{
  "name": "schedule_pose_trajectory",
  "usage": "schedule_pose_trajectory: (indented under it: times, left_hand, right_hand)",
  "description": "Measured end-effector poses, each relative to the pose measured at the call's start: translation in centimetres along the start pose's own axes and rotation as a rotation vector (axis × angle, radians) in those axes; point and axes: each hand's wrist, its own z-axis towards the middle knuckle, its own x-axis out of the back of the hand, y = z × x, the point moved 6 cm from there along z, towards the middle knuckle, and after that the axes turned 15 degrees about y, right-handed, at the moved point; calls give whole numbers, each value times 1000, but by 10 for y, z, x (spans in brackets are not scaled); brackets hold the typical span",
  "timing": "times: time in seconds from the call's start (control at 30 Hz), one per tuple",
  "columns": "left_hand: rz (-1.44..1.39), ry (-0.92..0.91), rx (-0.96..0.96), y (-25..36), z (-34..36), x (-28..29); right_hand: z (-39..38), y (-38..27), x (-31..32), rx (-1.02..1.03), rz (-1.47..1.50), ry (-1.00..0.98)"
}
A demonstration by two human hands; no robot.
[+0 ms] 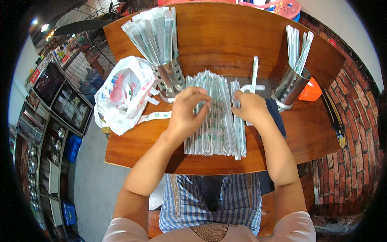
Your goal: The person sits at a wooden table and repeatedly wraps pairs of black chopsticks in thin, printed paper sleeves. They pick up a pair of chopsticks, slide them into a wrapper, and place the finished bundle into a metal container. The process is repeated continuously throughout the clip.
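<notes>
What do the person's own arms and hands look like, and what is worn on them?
Pale, short fabric sleeves reach partway down both arms, leaving the forearms uncovered. The left hand and right hand are bare; no gloves, watch or bracelet can be seen.

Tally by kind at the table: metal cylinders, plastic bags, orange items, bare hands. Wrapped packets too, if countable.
Silver perforated metal cylinders: 2
White plastic bag: 1
Bright orange boxy item: 1
Bare hands: 2
Total: 6
Slim clear-wrapped packets with green print: overlapping, uncountable, excluded.
</notes>
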Motion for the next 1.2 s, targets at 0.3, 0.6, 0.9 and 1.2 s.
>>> schedule_pose_trajectory:
  times: [0.3, 0.6, 0.9, 1.2]
  left_hand:
    - [-31, -67, 41, 10, -4, -4]
    - [-52, -70, 71, 2, -5, -8]
    - [-64, -50, 85, 0, -7, -7]
    - [-84, -63, 106, 4, -3, -7]
  right_hand:
    - [0, -7, 3, -32, -63, -72]
    - [2, -3, 6, -74, -99, -32]
    - [7, 2, 1, -105, 0, 18]
    - [2, 1, -6, -74, 58, -1]
